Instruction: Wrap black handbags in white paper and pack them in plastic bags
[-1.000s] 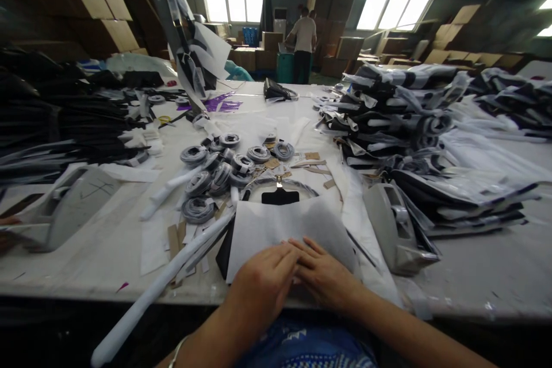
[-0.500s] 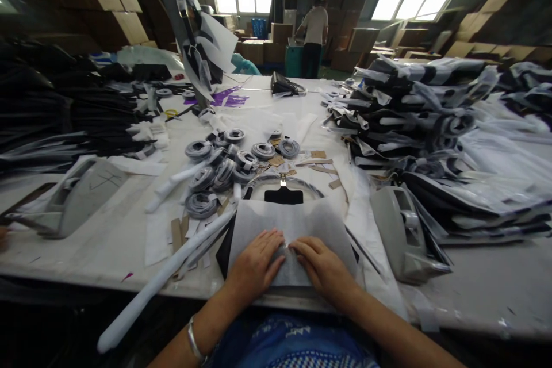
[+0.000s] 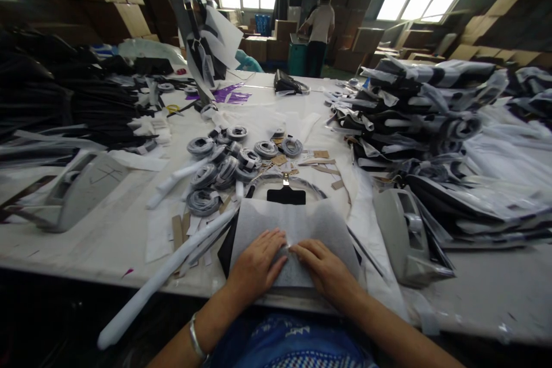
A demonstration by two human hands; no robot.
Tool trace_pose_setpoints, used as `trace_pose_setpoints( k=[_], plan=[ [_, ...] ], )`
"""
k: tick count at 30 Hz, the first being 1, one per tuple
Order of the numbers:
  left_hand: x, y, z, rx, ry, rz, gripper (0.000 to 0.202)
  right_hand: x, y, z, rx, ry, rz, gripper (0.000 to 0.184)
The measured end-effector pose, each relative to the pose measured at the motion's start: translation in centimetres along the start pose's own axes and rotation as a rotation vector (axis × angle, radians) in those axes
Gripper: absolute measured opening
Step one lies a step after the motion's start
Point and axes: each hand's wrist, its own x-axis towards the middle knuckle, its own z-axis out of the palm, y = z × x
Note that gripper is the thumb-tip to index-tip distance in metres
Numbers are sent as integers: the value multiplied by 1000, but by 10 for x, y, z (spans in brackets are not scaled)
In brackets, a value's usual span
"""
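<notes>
A black handbag (image 3: 225, 253) lies in front of me at the table's near edge, mostly hidden under a sheet of white tissue paper (image 3: 321, 219). My left hand (image 3: 259, 259) rests on the paper, fingers stretched out and the thumb apart. My right hand (image 3: 325, 267) lies opposite, fingers slightly bent, their tips on the paper close to the left fingertips. Between the two sets of fingertips sits a small shiny spot, too small to name. Beyond the paper show a black flap (image 3: 286, 196) with a gold clasp (image 3: 286, 180) and a wrapped, curved handle (image 3: 317, 188).
Rolled wrapped straps (image 3: 203, 202) and cardboard scraps (image 3: 321, 154) lie ahead. Tape dispensers stand left (image 3: 92, 190) and right (image 3: 399, 236). A long white wrapped roll (image 3: 142, 305) overhangs the front edge. Wrapped black pieces (image 3: 435, 126) are piled right. A person (image 3: 319, 26) stands far back.
The whole view has shifted slightly as my head moved. Both hands stay in nearly the same place on the tissue paper.
</notes>
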Motion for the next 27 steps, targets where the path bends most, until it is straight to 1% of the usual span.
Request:
trace_pose_setpoints(
  k=[7, 9, 14, 18, 20, 22, 25, 27],
  plan=[
    [0, 0, 0, -2, 20, 10, 27, 0, -1, -1, -14, -22, -24, 49],
    [0, 0, 0, -3, 27, 11, 27, 0, -1, -1, -8, -15, -30, 48],
    [0, 0, 0, -5, 33, 18, 29, 0, 0, -1, -20, 8, -29, 55],
    [0, -1, 1, 0, 28, 22, 30, 0, -1, -1, -49, 4, -42, 51],
    [0, -1, 1, 5, 26, 28, 30, 1, -3, -3, -69, -16, -35, 50],
    [0, -1, 0, 11, 24, 35, 31, 5, -6, -6, -116, -66, -26, 46],
    [-1, -2, 1, 21, 25, 40, 31, 13, -10, -15, -262, -148, -40, 41],
    [-1, -2, 2, 34, 28, 39, 32, 16, -10, -19, -366, -171, -79, 42]
  ],
)
